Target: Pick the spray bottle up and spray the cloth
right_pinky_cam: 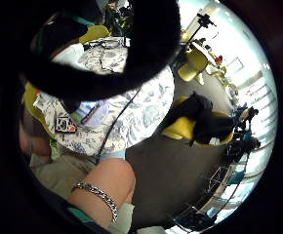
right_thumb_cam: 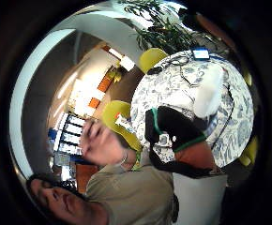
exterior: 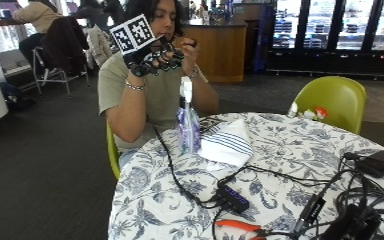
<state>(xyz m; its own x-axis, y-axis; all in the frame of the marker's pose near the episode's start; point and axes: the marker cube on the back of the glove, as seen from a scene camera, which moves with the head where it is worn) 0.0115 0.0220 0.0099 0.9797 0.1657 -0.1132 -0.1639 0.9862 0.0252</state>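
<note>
The outside view looks across the round worktop point(exterior: 292, 165) toward the seated person, close in. Both palm views look down from the raised hand point(exterior: 153, 55), well above that floral worktop point(right_pinky_cam: 146, 107), which all three views share.

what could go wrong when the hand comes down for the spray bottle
The spray bottle is tall and narrow and stands unheld at the table edge, so a glancing reach by the raised right hand could tip it. A black cable runs past its base and might snag. Mist could also reach the electronics near the cloth.
</note>
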